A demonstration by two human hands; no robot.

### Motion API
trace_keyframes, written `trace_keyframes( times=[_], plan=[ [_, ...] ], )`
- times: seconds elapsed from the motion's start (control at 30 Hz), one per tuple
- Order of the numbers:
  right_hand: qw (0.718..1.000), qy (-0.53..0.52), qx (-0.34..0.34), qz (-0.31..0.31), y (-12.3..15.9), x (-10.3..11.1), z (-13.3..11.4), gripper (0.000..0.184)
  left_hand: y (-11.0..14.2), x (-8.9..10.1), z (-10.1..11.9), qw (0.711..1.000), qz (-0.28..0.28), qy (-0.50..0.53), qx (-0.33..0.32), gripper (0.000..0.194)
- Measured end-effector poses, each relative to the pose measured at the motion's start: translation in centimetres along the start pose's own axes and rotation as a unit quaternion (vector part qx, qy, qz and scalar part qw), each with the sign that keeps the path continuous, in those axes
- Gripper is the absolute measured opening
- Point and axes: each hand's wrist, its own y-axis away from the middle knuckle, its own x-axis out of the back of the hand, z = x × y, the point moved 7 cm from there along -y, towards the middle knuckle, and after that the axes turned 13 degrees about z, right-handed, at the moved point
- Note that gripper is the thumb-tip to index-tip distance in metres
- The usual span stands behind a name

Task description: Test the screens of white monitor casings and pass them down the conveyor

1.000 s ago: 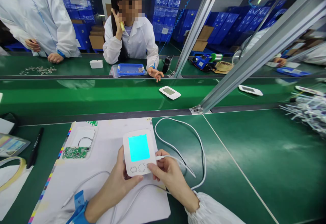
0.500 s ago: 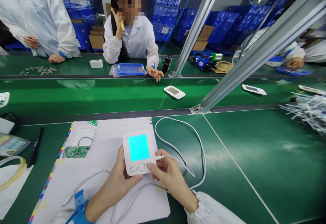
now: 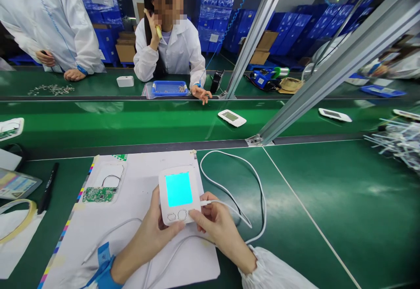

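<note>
A white handheld device (image 3: 180,195) with a lit cyan screen and a row of three outlined buttons is held up over a white sheet (image 3: 141,192). Around its left side and lower edge wraps my left hand (image 3: 157,227), closed on it. My right hand (image 3: 213,221) grips the lower right corner, its thumb on the rightmost button. A white cable (image 3: 259,184) is plugged into the device's right side and passes over my right fingers, looping on the green bench. To the left on the sheet lies an opened white casing with a green circuit board (image 3: 100,195).
Beyond the bench runs a green conveyor (image 3: 147,125) carrying white devices (image 3: 232,118). A slanted metal post (image 3: 305,79) rises at the right. On the left lie a black marker (image 3: 49,188) and a tape roll (image 3: 22,227). Two co-workers (image 3: 173,57) are across the line.
White devices on the conveyor have shifted right, and one with a circuit board has come in at the left. My hands and the held device stay almost still.
</note>
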Motion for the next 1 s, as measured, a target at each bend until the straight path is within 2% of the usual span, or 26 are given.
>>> trace_keyframes(
  times=[0.1, 0.3, 1.0],
  plan=[
    [1.0, 0.002, -0.003, -0.01, 0.07, -0.16, 0.04, 0.037, -0.12, 0.44, -0.01, 0.998, 0.04, -0.045, -0.003, 0.064],
    [1.0, -0.005, 0.007, -0.014, 0.13, -0.13, 0.03, 0.038, -0.32, 0.91, -0.11, 0.996, 0.071, -0.058, -0.019, 0.065],
    [1.0, 0.006, 0.012, -0.008, 0.22, 0.01, -0.56, 0.043, -0.25, 0.67, -0.18, 0.997, 0.052, -0.048, -0.012, 0.061]
  ],
)
